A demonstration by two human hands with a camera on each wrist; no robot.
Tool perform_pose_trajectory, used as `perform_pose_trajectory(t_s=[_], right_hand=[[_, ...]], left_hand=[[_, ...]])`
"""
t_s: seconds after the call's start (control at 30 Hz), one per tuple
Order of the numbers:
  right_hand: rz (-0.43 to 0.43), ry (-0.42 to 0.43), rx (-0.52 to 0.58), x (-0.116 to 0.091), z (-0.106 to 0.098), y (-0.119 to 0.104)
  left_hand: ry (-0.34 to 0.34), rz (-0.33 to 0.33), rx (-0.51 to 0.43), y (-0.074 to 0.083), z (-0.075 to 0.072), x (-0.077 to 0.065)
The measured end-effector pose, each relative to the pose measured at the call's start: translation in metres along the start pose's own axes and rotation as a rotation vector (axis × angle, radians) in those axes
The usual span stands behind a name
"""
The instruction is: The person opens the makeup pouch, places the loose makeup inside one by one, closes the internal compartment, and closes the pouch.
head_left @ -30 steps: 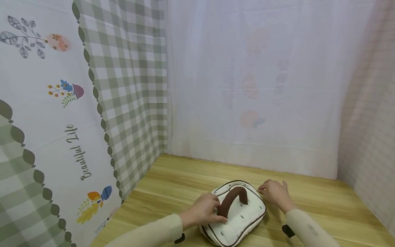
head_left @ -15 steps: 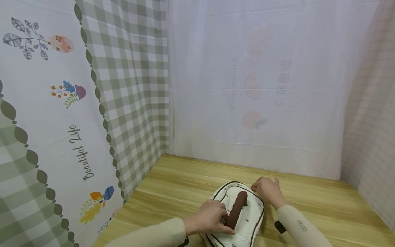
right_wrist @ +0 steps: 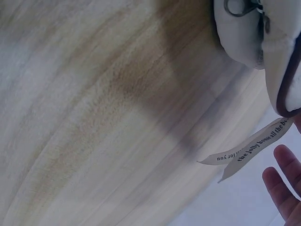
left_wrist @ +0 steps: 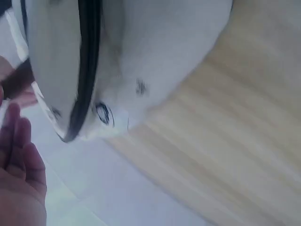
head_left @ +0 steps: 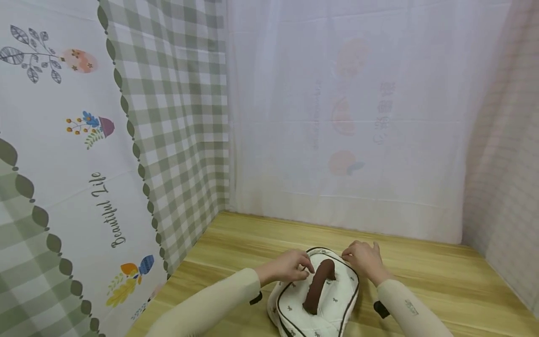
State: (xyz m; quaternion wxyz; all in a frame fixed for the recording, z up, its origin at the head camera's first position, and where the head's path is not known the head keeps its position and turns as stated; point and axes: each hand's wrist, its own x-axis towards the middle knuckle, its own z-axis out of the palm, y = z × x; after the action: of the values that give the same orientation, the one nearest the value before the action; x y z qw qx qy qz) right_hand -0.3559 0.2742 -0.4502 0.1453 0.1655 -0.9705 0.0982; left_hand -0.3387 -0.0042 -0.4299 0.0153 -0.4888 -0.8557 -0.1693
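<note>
A white quilted toiletry bag point(head_left: 337, 299), printed with small bows and edged in dark brown piping, stands on the table. Its brown arched handle point(head_left: 317, 285) is on top. My left hand point(head_left: 288, 267) hovers over the bag's far left side, fingers loosely bent and holding nothing; the left wrist view shows these fingers point(left_wrist: 21, 146) beside the bag. At the far right edge, my right hand point(head_left: 364, 260) has its fingertips together. The right wrist view shows a printed ribbon point(right_wrist: 258, 143) hanging from where this hand pinches it at the bag's corner, partly out of frame.
The wood-grain table point(head_left: 442, 276) extends around the bag. A green checked cloth point(head_left: 185, 117) hangs on the left, and a white cloth point(head_left: 278, 154) closes off the back. A metal ring point(right_wrist: 240, 9) shows on the bag's side.
My left hand has let go of the handle and moved away toward the bag's far edge. The bag has turned somewhat; my right hand has shifted slightly left with it.
</note>
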Motion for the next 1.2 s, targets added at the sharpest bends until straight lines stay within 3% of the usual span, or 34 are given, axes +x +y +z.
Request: perform_pose_trajectory(t_s=[0.17, 0.43, 0.53, 0.7, 0.87, 1.03, 1.2], right_hand=[[-0.006, -0.001, -0.013, 0.000, 0.000, -0.001], [-0.015, -0.003, 0.009, 0.001, -0.001, 0.001], [-0.025, 0.003, 0.022, 0.001, 0.000, 0.001], [-0.040, 0.005, 0.030, 0.001, 0.001, 0.002], [-0.079, 0.017, 0.036, 0.002, 0.000, 0.000], [-0.109, 0.012, 0.058, 0.001, -0.002, -0.003], [-0.131, 0.010, 0.061, 0.001, -0.003, -0.005]], left_hand=[[0.028, -0.073, 0.106, -0.010, 0.003, 0.024], [-0.101, -0.072, 0.006, -0.017, 0.019, 0.052], [-0.091, -0.066, 0.016, -0.017, 0.024, 0.055], [-0.053, -0.035, 0.168, -0.014, 0.028, 0.057], [-0.059, -0.062, 0.286, -0.010, 0.029, 0.058], [-0.099, -0.090, 0.271, -0.011, 0.032, 0.059], [-0.115, -0.080, 0.190, -0.013, 0.032, 0.057]])
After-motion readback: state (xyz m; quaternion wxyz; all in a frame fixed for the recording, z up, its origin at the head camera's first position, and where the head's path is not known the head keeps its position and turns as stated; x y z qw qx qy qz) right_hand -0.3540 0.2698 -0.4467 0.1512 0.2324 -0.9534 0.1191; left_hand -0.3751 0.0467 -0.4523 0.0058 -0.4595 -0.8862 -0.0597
